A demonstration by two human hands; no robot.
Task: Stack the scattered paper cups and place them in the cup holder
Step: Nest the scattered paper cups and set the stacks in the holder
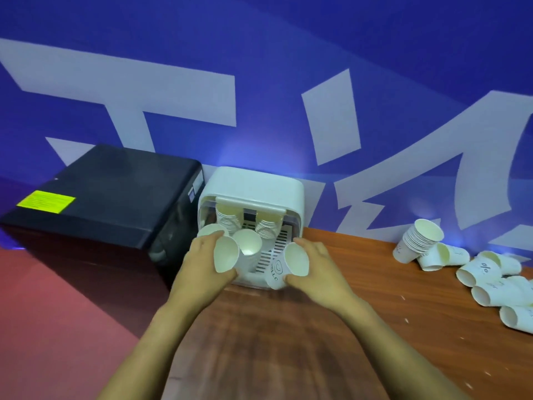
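A big blue wall (288, 53) with pale letters stands behind everything. Below it is the brown wooden desk (288, 342), and at its left end sits a large black box (101, 197) with a yellow sticker.

Next to the box, at the back of the desk, is the white cup holder (253, 186). It has stacks of paper cups inside it already, with their open tops facing out.

Over on the right, well apart from the holder, lie the scattered paper cups (490, 287). Most are on their sides, and a short stack (418, 241) leans there too.

Both arms reach forward from the bottom of the view. The left hand (202, 261) is wrapped round a paper cup (227, 256) just in front of the holder. The right hand (317, 269) is wrapped round a second cup (291, 265), tipped on its side, mouth toward the camera. The view is a bit blurry, so each may be more than one cup.

Paper cups are very light and thin. A hard squeeze would probably crush them. It is best to hold one softly round its middle, with the fingers spread, the way these hands do.
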